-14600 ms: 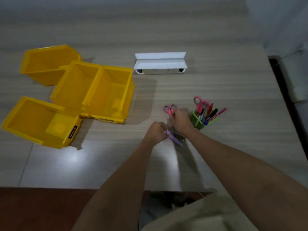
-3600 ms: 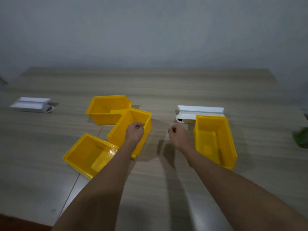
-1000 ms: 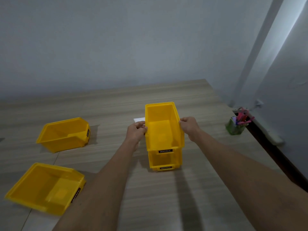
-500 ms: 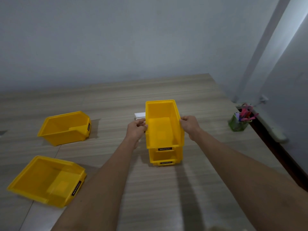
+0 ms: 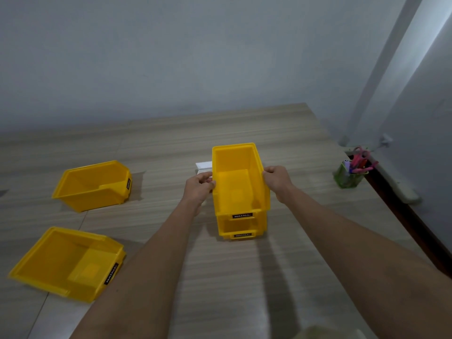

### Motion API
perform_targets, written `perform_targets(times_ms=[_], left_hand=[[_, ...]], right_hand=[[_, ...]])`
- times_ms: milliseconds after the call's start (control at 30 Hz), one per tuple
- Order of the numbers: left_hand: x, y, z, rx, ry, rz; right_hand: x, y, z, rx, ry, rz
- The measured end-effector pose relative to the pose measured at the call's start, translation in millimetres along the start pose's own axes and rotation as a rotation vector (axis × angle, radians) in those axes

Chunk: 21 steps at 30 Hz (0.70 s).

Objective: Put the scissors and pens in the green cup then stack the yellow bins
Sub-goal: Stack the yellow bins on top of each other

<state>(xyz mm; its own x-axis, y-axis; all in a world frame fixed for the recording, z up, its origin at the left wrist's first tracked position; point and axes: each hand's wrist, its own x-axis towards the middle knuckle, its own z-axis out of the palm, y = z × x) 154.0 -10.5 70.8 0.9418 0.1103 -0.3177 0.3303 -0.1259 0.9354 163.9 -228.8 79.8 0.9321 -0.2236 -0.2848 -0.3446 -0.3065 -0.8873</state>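
Between the hands, the top yellow bin [image 5: 238, 178] sits nested on a second bin [image 5: 241, 228], both empty. The left hand [image 5: 198, 188] and right hand [image 5: 276, 179] grasp its side rims. Far right of the right hand, the green cup [image 5: 347, 177] holds pink scissors [image 5: 359, 155] and pens. Two empty bins [image 5: 93, 184] [image 5: 66, 263] lie left on the bench [image 5: 244, 277].

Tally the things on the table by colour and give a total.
Yellow bins: 4, namely top bin, bottom bin, far-left bin, near-left bin
Green cup: 1
White box: 1
Total: 6
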Motion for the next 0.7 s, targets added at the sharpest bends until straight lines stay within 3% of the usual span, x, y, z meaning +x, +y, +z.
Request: perform_targets(times_ms=[700], left_hand=[[2,-11,0,0.001,-0.02,0.049]], right_hand=[[2,7,3,-0.077,0.009,-0.046]])
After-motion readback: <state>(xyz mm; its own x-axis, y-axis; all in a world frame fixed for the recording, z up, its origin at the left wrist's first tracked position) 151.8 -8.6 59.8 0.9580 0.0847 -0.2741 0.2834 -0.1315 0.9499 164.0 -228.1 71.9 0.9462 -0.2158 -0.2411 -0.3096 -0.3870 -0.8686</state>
